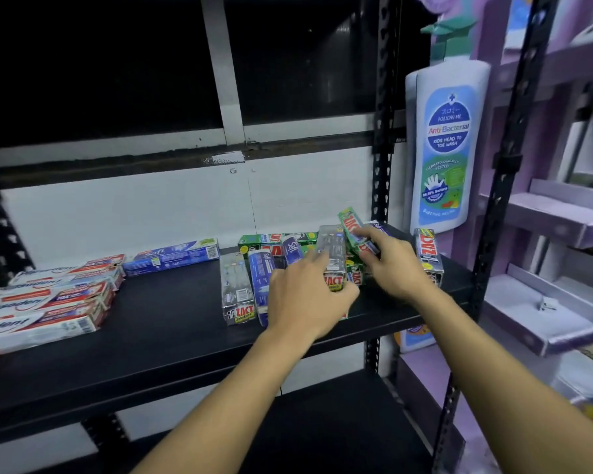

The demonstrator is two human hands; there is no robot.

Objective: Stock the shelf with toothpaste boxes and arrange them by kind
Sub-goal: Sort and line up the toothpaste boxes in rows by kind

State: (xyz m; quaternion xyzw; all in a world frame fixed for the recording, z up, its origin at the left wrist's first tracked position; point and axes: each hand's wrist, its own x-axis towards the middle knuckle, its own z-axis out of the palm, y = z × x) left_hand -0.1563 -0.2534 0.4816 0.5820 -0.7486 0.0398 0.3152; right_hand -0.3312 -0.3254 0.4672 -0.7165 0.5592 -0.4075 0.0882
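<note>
Left grip (308, 299) curled round grey box (331, 258), right grip (391, 265) pinching tilted green box (350, 224) at its fingertips, loose boxes (250, 285) just left of left grip, all on shelf (172, 319).

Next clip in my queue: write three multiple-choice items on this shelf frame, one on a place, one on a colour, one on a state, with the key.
1. Where on the shelf do the Pepsodent boxes lie? A at its left end; B at its right end; C in the middle.
2. What colour is the tilted Zact box that the right hand pinches? A red; B green; C white.
3. What is the left hand doing? A hanging idle; B pressing flat on the shelf; C gripping a silver Zact box.
Key: 1 A, the red-and-white stack sits far left; 2 B, its face is green with red lettering; 3 C, the fingers curl round the box.
</note>
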